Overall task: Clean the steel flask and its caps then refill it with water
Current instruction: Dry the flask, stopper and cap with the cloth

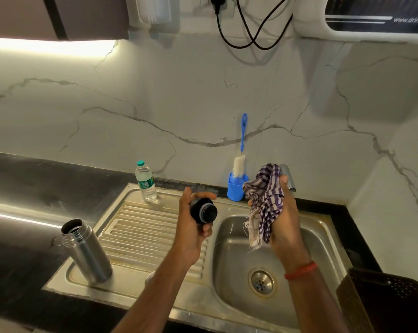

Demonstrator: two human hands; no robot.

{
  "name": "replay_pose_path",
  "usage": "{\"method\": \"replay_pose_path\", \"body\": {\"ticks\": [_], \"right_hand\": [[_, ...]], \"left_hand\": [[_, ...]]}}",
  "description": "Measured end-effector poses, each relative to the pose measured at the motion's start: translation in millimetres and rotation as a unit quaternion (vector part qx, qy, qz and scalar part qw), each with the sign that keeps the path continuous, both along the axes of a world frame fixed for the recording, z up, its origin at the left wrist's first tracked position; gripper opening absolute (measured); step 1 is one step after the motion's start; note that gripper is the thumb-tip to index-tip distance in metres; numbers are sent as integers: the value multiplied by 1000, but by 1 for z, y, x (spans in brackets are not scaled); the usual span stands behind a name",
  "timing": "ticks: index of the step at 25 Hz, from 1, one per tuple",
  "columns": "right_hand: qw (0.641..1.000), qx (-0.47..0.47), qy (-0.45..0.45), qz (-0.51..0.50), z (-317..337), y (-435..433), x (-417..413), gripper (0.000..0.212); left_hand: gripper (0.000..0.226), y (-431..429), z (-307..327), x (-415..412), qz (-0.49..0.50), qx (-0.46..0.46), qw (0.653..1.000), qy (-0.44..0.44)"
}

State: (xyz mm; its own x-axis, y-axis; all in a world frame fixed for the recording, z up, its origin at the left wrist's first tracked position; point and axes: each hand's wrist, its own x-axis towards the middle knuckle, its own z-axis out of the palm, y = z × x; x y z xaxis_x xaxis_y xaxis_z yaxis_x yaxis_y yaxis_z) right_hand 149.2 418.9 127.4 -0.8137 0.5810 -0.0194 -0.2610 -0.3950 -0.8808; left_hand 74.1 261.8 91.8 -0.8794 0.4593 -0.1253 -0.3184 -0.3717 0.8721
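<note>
Your left hand [191, 223]: fingers and thumb curl round the black cap [204, 210], its flat end facing the cloth. You hold it above the seam between the draining board [143, 227] and the sink bowl [232, 251].

Your right hand [284, 217]: fingers close on a bunched checked cloth [265, 203], whose loose end hangs over the bowl. Cloth and cap are near each other but apart. There is a red thread [300, 270] on your right wrist.

The steel flask [85, 251] stands at the front left corner of the draining board with its mouth uncovered, well apart from both hands.

A plastic water bottle [145, 181] stands at the back of the board. A blue brush [240, 162] stands in a blue holder [235, 191] against the wall. The tap [289, 176] is partly hidden behind the cloth. A dark basket [383, 301] sits at the right edge.
</note>
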Motion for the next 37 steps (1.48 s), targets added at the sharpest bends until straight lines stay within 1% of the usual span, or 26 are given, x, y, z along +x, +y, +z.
{"method": "replay_pose_path", "body": {"ticks": [1, 2, 3, 4, 5, 6, 7, 8, 9, 11, 12, 13, 14, 15, 17, 18, 19, 21, 22, 23, 26, 28, 30, 32, 35, 37], "right_hand": [[999, 32, 22, -19, 2, 1, 1, 64], [994, 88, 45, -40, 6, 1, 1, 55], [983, 165, 65, -53, 11, 0, 1, 44], [959, 271, 67, -46, 18, -5, 2, 36], [915, 402, 36, -18, 21, -11, 0, 36], [836, 548, -10, 17, 19, -18, -1, 42], [740, 670, -47, 43, 11, -20, -4, 50], [671, 736, -64, 57, 5, -25, -7, 54], [653, 752, -63, 64, 0, -28, -9, 55], [663, 747, -33, 39, -4, -30, -9, 59], [638, 770, -17, -1, -6, -27, -9, 61], [601, 798, -6, -47, -6, -23, -9, 63], [575, 815, -3, -75, -6, -19, -10, 64], [572, 817, -11, -73, -4, -16, -11, 65], [613, 789, -23, -38, -2, -16, -11, 66], [628, 777, -21, -31, -4, -16, -11, 64], [624, 781, -15, -29, -3, -16, -12, 63], [579, 815, -8, -19, -3, -13, -12, 70], [558, 830, -13, -8, -2, -12, -12, 75], [546, 838, -17, 5, -1, -10, -11, 78], [545, 838, 0, 40, -3, 2, -11, 76], [546, 836, 33, 39, -9, 9, -10, 77], [562, 824, 58, 34, -17, 12, -9, 79], [596, 799, 66, 29, -24, 12, -7, 77], [635, 770, 65, -2, -36, 8, -6, 71], [674, 736, 55, -36, -40, 1, -5, 65]], "left_hand": [[52, 1, 2, 1, -1, 11, 1000, -24], [48, 3, 2, 1, -7, 21, 999, -48], [47, 5, 3, 1, -22, 35, 997, -71], [48, 8, 4, 2, -35, 44, 995, -84], [50, 10, 7, 5, -44, 51, 994, -87], [47, 11, 8, 6, -45, 53, 995, -74], [41, 11, 9, 7, -36, 47, 997, -55], [35, 10, 9, 9, -23, 34, 999, -35], [35, 8, 10, 10, -15, 22, 999, -26], [38, 5, 14, 11, -5, -2, 1000, -23], [38, 5, 13, 10, 5, -31, 999, -10], [36, 6, 15, 11, 16, -65, 998, 14], [35, 7, 16, 10, 28, -96, 994, 41], [35, 9, 17, 9, 37, -116, 991, 61], [36, 12, 21, 9, 46, -136, 986, 81], [36, 14, 22, 10, 47, -134, 987, 74], [36, 15, 22, 10, 47, -125, 990, 53], [32, 16, 20, 12, 35, -105, 994, 7], [29, 17, 18, 12, 20, -104, 994, 3], [27, 17, 14, 11, 6, -119, 993, 14], [30, 19, 8, 8, -13, -177, 983, 43], [35, 21, 9, 6, -40, -191, 980, 47], [45, 19, 16, 6, -83, -201, 975, 39], [48, 17, 20, 4, -111, -235, 964, 51], [39, 25, 28, 0, -113, -290, 949, 58], [27, 34, 31, -2, -72, -320, 941, 78]]}}
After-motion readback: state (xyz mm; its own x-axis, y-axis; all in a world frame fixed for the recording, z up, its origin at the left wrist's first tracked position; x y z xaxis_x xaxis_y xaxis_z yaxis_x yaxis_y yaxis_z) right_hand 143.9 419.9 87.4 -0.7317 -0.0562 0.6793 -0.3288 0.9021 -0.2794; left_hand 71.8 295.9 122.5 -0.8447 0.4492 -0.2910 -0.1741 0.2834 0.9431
